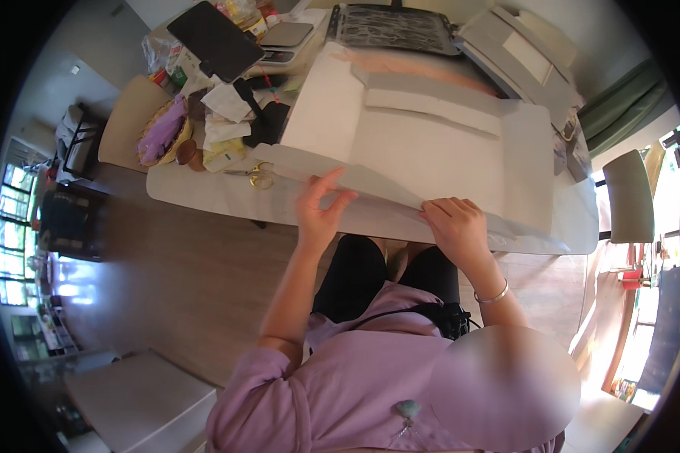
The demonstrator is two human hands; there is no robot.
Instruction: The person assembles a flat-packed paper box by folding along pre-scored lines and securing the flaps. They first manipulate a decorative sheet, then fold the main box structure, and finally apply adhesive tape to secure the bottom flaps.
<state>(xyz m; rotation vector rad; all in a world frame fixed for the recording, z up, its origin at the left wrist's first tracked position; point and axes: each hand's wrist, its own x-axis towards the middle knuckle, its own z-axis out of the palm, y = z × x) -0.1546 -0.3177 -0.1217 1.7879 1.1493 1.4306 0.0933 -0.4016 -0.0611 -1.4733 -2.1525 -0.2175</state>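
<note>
A large white cardboard sheet [438, 162], like an unfolded box with creased flaps, lies over the table in front of me. Its near flap is raised in a long thin edge between my hands. At the left end of that edge is my left hand [321, 211], thumb and forefinger apart, fingertips against the card. My right hand [457, 226] pinches the same edge farther right, fingers on top and the thumb hidden beneath. A bracelet circles my right wrist. Gold-handled scissors [261, 176] lie on the table left of my left hand.
Left on the table [181, 185] are a phone or tablet on a stand [215, 41], paper packets [225, 143], and a basket with purple cloth [164, 132]. Behind the sheet are a kitchen scale [287, 35] and a dark patterned tray [393, 29]. A grey box [517, 57] stands back right.
</note>
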